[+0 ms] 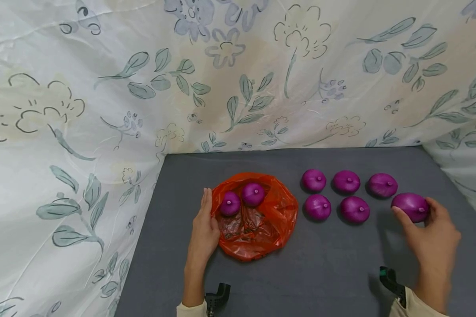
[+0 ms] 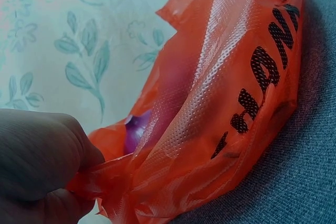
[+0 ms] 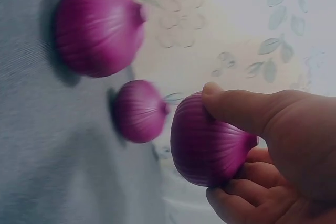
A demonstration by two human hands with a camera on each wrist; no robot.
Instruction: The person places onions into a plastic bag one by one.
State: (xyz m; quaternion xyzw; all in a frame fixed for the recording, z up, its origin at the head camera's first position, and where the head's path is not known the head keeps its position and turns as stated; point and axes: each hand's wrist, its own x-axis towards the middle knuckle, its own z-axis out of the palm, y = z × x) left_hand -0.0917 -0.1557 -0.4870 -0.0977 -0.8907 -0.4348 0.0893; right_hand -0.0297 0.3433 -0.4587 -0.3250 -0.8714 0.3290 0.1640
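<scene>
A red plastic bag (image 1: pixel 275 224) lies on the table with its mouth spread wide, and two purple onions (image 1: pixel 253 194) show inside it near the far left side. My left hand (image 1: pixel 205 229) is at the bag's left rim; in the left wrist view its thumb and fingers pinch the plastic edge. At the right, my right hand (image 1: pixel 434 235) holds another purple onion (image 3: pixel 210 142), thumb on one side and fingers on the other. That onion is off the table, apart from the others. Black lettering (image 2: pixel 262 66) marks the bag's outer side.
Several more onions (image 1: pixel 355 209) stand in two rows between the bag and my right hand. A dark grey cloth (image 1: pixel 321 273) covers the table. Floral fabric (image 1: pixel 262 101) hangs behind and along both sides. A black wrist mount (image 1: pixel 218 296) juts from each sleeve.
</scene>
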